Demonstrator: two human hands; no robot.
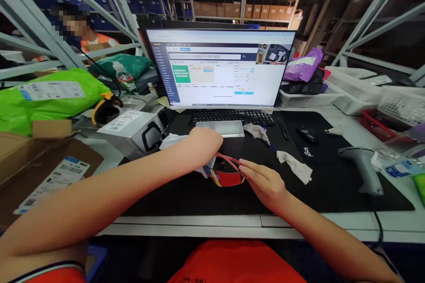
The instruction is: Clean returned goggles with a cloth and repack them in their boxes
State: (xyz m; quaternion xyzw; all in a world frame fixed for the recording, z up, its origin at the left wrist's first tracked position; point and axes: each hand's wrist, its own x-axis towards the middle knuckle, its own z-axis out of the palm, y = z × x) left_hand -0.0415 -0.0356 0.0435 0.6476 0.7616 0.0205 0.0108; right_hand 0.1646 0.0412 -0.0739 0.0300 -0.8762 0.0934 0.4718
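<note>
My right hand (264, 181) is closed at the fingertips on the right end of a looped red strap (229, 159). A wider red band with yellow edges (229, 179) hangs just below, part of the same loop as far as I can see. My left hand (207, 141) bends down at the strap's left end; its fingers are hidden behind the wrist. White crumpled wrapping (174, 140) shows beside that hand. Directly behind stands an open grey box (234, 130). Left of it is a silver carton (131, 130) with a dark device pictured on its side.
A keyboard (232, 116) lies below the monitor (222, 70). Crumpled tissue (295, 166), a mouse (307, 134) and a barcode scanner (363, 170) lie to the right. A cardboard box (49, 172) and green parcel (49, 97) crowd the left. A person (91, 37) is behind the rack.
</note>
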